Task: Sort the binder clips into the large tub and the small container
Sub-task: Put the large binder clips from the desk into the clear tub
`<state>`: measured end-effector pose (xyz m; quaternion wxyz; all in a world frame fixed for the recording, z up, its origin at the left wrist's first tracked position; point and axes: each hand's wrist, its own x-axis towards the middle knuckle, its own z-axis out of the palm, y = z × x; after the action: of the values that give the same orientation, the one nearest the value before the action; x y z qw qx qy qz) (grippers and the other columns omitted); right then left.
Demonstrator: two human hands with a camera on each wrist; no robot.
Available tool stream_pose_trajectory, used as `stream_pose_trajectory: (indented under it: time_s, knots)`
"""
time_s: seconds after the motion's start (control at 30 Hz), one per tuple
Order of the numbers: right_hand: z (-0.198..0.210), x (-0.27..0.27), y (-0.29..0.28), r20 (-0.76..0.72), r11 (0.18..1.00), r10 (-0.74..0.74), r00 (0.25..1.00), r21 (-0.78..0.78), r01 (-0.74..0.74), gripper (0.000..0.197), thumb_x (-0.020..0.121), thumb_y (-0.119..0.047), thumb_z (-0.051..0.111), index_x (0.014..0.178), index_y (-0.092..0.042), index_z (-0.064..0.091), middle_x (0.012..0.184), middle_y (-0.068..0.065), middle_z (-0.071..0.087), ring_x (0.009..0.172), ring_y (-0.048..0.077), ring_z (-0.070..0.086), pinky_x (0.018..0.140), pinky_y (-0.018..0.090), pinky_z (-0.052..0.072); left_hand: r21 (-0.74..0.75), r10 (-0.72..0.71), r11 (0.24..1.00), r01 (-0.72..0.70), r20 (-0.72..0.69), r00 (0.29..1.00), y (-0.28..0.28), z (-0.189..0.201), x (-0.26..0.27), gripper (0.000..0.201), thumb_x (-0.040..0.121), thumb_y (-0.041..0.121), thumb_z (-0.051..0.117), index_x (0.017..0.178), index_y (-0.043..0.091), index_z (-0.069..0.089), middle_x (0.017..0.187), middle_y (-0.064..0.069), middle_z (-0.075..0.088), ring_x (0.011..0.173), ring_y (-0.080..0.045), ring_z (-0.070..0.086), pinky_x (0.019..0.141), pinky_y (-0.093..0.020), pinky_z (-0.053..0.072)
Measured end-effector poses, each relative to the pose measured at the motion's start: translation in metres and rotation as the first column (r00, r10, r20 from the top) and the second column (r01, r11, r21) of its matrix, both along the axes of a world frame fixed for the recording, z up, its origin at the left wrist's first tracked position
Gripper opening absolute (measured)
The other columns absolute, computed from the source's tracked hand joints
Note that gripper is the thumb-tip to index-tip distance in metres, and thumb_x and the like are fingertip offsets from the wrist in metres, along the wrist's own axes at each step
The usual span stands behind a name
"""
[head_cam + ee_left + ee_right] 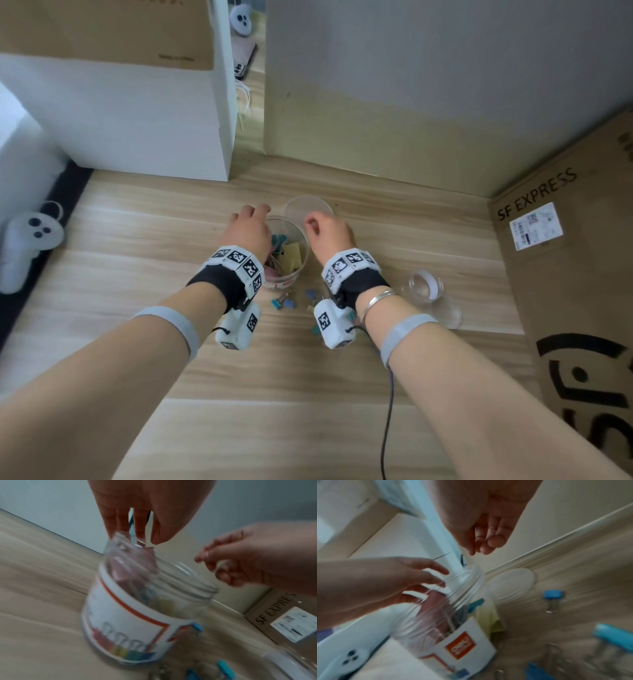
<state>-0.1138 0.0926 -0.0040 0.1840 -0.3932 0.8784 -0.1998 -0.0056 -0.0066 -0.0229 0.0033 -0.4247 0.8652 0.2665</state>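
The large tub (287, 254), a clear jar with a printed label, stands upright on the wooden floor (137, 240) and holds pink, yellow and blue binder clips (291, 251). More clips (283, 303) lie loose just in front of it. The left hand (247, 230) hovers over the rim with fingers pointing down; whether it pinches a clip is unclear. The right hand (327, 229) hangs beside the rim, fingers loosely curled, seemingly empty. The small container (425, 287) lies further right, its lid (308, 209) behind the tub.

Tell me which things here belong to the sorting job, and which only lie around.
Job: large tub; small container; loose binder clips on the floor; tub lid.
Lying about: cardboard box; white controller; black cable.
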Motion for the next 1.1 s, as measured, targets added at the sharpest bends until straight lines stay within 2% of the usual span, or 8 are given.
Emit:
stream_pose_trajectory:
  time_s: [0.1, 0.27, 0.37, 0.5, 0.67, 0.8, 0.97, 1.1]
  knots:
    - [-0.005, -0.022, 0.04, -0.01, 0.957, -0.082, 0.997, 0.278, 0.082, 0.019, 0.091, -0.019, 0.047, 0.098, -0.013, 0.064, 0.1, 0.013, 0.07, 0.088, 0.031, 0.065, 0.075, 0.032, 0.051, -0.024, 0.019, 1.0, -0.018, 0.047, 0.999, 0.009, 0.001, -0.009, 0.044, 0.094, 0.012, 0.036, 0.138, 0.016, 0.034, 0.135, -0.015, 0.045, 0.121, -0.037, 0.042, 0.095, -0.047, 0.045]
    - [-0.023, -0.033, 0.115, 0.162, 0.701, -0.049, 0.986, 0.708, -0.082, 0.033, 0.083, -0.034, 0.066, 0.106, -0.011, 0.059, 0.108, 0.008, 0.063, 0.096, 0.026, 0.06, 0.08, 0.03, 0.046, -0.047, 0.012, 0.999, -0.006, 0.116, 0.993, 0.01, -0.003, -0.013, 0.038, 0.094, 0.008, 0.035, 0.131, 0.011, 0.041, 0.134, -0.015, 0.043, 0.122, -0.038, 0.038, 0.095, -0.049, 0.044]
    - [-0.034, -0.026, 0.147, 0.175, 0.699, -0.099, 0.98, 0.713, -0.057, 0.063, 0.063, -0.039, 0.081, 0.111, -0.019, 0.046, 0.112, 0.006, 0.047, 0.097, 0.028, 0.056, 0.085, 0.036, 0.049, -0.018, 0.032, 0.999, -0.031, 0.071, 0.997, 0.013, -0.006, -0.014, 0.037, 0.093, 0.005, 0.033, 0.129, 0.011, 0.04, 0.133, -0.016, 0.041, 0.12, -0.039, 0.039, 0.094, -0.049, 0.042]
    - [-0.043, -0.016, 0.162, 0.184, 0.764, -0.145, 0.972, 0.645, -0.008, 0.076, 0.057, -0.006, 0.083, 0.119, -0.022, 0.041, 0.12, 0.009, 0.037, 0.089, 0.027, 0.055, 0.073, 0.033, 0.052, -0.018, 0.047, 0.999, -0.047, 0.036, 0.998, 0.016, -0.009, -0.013, 0.039, 0.093, 0.004, 0.031, 0.131, 0.013, 0.039, 0.134, -0.019, 0.042, 0.117, -0.041, 0.043, 0.094, -0.049, 0.042]
    - [-0.033, -0.022, 0.154, 0.185, 0.767, -0.117, 0.976, 0.642, -0.03, 0.077, 0.068, -0.012, 0.077, 0.131, -0.026, 0.035, 0.121, 0.012, 0.046, 0.091, 0.028, 0.059, 0.074, 0.033, 0.052, 0.031, 0.08, 0.996, -0.08, 0.006, 0.997, 0.009, -0.009, -0.01, 0.045, 0.089, -0.003, 0.038, 0.13, 0.016, 0.041, 0.129, -0.018, 0.049, 0.109, -0.039, 0.052, 0.092, -0.047, 0.048]
    - [-0.003, -0.033, 0.124, 0.208, 0.806, -0.043, 0.977, 0.586, -0.089, 0.073, 0.07, -0.019, 0.076, 0.132, -0.02, 0.037, 0.082, -0.001, 0.062, 0.077, 0.02, 0.063, 0.064, 0.027, 0.048, 0.12, 0.13, 0.985, -0.124, -0.042, 0.991, 0.001, -0.008, -0.004, 0.054, 0.079, -0.001, 0.057, 0.128, 0.019, 0.046, 0.126, -0.011, 0.058, 0.101, -0.033, 0.061, 0.088, -0.041, 0.054]
    - [0.027, -0.024, 0.067, 0.157, 0.923, 0.082, 0.984, 0.361, -0.134, 0.064, 0.071, -0.019, 0.072, 0.128, -0.026, 0.043, 0.098, -0.002, 0.06, 0.088, 0.018, 0.06, 0.078, 0.029, 0.052, 0.265, 0.168, 0.954, -0.14, -0.082, 0.982, -0.008, -0.007, 0.011, 0.046, 0.083, 0.013, 0.06, 0.128, 0.019, 0.05, 0.122, -0.012, 0.063, 0.097, -0.033, 0.064, 0.086, -0.039, 0.056]
    - [0.035, -0.011, 0.023, 0.012, 0.947, 0.173, 0.985, 0.272, -0.169, 0.041, 0.075, -0.023, 0.066, 0.114, -0.023, 0.053, 0.108, 0.004, 0.065, 0.093, 0.022, 0.06, 0.079, 0.027, 0.049, 0.266, 0.17, 0.955, -0.131, -0.131, 0.977, -0.015, -0.011, 0.017, 0.032, 0.096, 0.014, 0.039, 0.125, 0.014, 0.053, 0.12, -0.019, 0.063, 0.1, -0.036, 0.063, 0.084, -0.039, 0.054]
